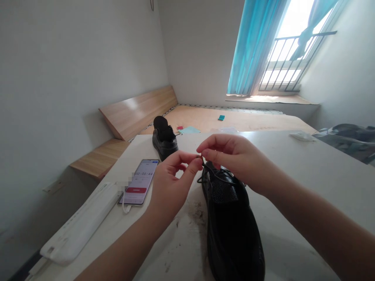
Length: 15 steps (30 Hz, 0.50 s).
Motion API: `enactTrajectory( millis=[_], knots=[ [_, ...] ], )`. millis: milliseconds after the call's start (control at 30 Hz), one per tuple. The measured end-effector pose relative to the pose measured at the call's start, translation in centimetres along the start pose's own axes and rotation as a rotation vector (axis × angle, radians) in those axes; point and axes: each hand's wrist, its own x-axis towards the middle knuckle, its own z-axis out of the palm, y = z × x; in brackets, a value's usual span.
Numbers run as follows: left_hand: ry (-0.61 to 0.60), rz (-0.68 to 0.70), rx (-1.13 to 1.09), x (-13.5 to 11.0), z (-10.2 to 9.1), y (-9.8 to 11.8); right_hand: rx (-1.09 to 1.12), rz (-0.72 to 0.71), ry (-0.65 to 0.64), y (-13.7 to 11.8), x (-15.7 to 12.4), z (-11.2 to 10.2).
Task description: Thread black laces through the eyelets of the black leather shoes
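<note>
A black shoe [234, 226] lies on the white table [175, 249], its heel toward me and its opening facing up. Above its laced front, my left hand [178, 173] pinches a dark shoelace [218, 176] between thumb and forefinger. My right hand [231, 156] meets it there, thumb and forefinger closed at the same bit of lace. Part of the lace loops loosely over the tongue. The shoe's toe is hidden behind my hands. Farther back on the left stands a second black shoe [166, 144], with a lace end sticking out to its right.
Left of my hand lies a phone [143, 183] showing a timer, with a white cable by it. A white power strip [79, 226] runs along the table's left edge. Beyond is a wooden bed board [202, 117] with small coloured items. A clear packet [302, 136] lies at right.
</note>
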Motion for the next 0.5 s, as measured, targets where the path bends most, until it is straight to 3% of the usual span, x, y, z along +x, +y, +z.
enactTrajectory(
  millis=[67, 167, 300, 400, 500],
  knots=[
    [0.039, -0.006, 0.106, 0.2, -0.1, -0.1, -0.052, 0.041, 0.032, 0.5, 0.3, -0.1],
    [-0.018, -0.021, 0.174, 0.5, -0.2, -0.2, -0.072, 0.074, 0.002, 0.9, 0.5, -0.2],
    [-0.121, -0.064, 0.081, 0.7, 0.1, -0.6, 0.187, 0.138, -0.062, 1.9, 0.8, -0.1],
    [-0.119, -0.087, 0.011, 0.7, 0.3, -0.9, 0.43, 0.216, -0.165, 2.9, 1.0, -0.1],
    [-0.088, -0.069, -0.048, 0.7, 0.5, -1.2, 0.507, 0.192, -0.208, 3.4, 1.2, -0.2]
  ],
)
